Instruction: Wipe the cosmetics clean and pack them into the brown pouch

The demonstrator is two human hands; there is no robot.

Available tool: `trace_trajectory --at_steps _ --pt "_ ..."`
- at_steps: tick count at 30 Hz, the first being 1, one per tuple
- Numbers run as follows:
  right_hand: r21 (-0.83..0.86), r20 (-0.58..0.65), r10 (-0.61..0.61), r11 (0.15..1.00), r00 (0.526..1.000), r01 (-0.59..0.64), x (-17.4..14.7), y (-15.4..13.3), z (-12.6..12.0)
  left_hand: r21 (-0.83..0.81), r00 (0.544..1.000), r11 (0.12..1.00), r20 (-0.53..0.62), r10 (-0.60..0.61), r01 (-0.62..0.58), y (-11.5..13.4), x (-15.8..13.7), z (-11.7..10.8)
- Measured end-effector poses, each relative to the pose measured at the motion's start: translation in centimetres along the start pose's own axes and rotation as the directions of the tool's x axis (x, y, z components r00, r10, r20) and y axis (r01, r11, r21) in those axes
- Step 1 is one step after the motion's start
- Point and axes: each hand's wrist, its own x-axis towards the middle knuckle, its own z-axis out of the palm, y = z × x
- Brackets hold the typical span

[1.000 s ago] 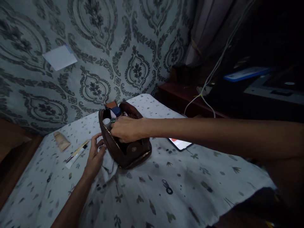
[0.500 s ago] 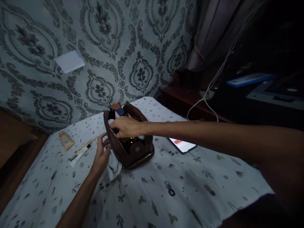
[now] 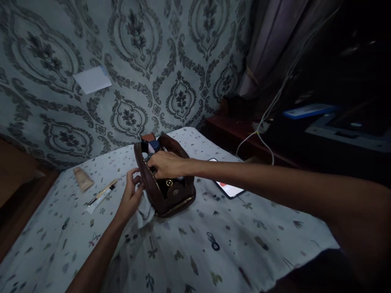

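Note:
A brown zip-up bag stands unzipped on the patterned bedsheet, with its mouth wide apart. My right hand reaches down into it; the fingertips are hidden inside, so their grip cannot be told. Around that hand, a dark blue round-topped item and other small items fill the bag. At the bag's left side, my left hand has its fingers curled against the outer wall, holding it. A pale cloth lies crumpled beneath this hand, against the bag.
Left on the sheet lie a beige squeeze tube, a slim gold-coloured stick and a small clear tube. Right of the bag, partly under my forearm, is a lit phone. A white cable hangs beside the dark red furniture.
My right hand has shifted slightly right and down inside the bag, showing more of the items near its left rim. My left hand stays at the bag's side. The view has moved slightly.

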Motion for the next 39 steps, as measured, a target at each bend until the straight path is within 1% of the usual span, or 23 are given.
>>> trace_trajectory --at_steps 3,7,11,14,17,20,22,24,30,33,35,37,39 --pt "-0.045 -0.029 0.036 0.998 0.999 -0.037 0.1 -0.2 0.4 -0.028 1.000 1.000 -0.004 -0.012 0.012 -0.3 0.0 -0.1" --pt "-0.061 -0.015 0.044 0.997 0.999 -0.045 -0.4 -0.1 0.2 -0.089 0.999 0.995 0.001 -0.046 0.046 -0.5 0.1 -0.3" --pt "-0.071 0.001 0.053 0.996 0.999 -0.053 -0.6 0.3 0.0 -0.112 0.998 0.992 0.005 -0.067 0.067 -0.5 0.4 -0.4" --pt "-0.080 0.053 0.013 0.997 0.998 -0.009 -0.3 0.7 0.1 -0.132 0.997 0.988 0.003 -0.076 0.076 -0.5 0.4 -0.3" --pt "-0.135 0.162 -0.036 0.989 0.986 0.059 0.2 0.8 -0.1 -0.156 0.997 0.985 -0.014 -0.078 0.075 -0.6 0.4 -0.2" --pt "-0.200 0.247 0.020 0.979 0.969 0.031 0.8 0.1 -0.4 -0.167 0.996 0.983 -0.019 -0.082 0.078 -0.6 0.3 -0.1" --pt "-0.217 0.265 0.052 0.976 0.963 0.007 1.2 -0.4 -0.6 -0.164 0.996 0.983 -0.018 -0.083 0.079 -0.5 0.3 0.0" --pt "-0.221 0.268 0.056 0.975 0.962 0.005 1.5 -0.9 -0.6 -0.160 0.996 0.983 -0.020 -0.089 0.085 -0.5 0.3 0.0" --pt "-0.284 0.252 0.020 0.957 0.967 0.055 1.3 -1.1 -0.8 -0.168 0.994 0.981 -0.021 -0.105 0.100 -0.5 0.2 -0.1" --pt "-0.283 0.296 -0.062 0.948 0.953 0.149 1.0 -1.0 -1.3 -0.178 0.994 0.979 -0.023 -0.105 0.099 -0.6 0.2 -0.1" --pt "-0.282 0.341 -0.088 0.940 0.936 0.191 0.9 -0.9 -1.6 -0.176 0.994 0.980 -0.028 -0.101 0.095 -0.6 0.2 -0.1" --pt "-0.293 0.358 -0.077 0.937 0.931 0.190 0.8 -1.0 -1.8 -0.181 0.995 0.979 -0.025 -0.098 0.092 -0.7 0.2 -0.2" --pt "-0.308 0.345 -0.067 0.934 0.936 0.180 0.7 -1.0 -1.8 -0.191 0.994 0.977 -0.024 -0.104 0.097 -0.7 0.1 -0.1"
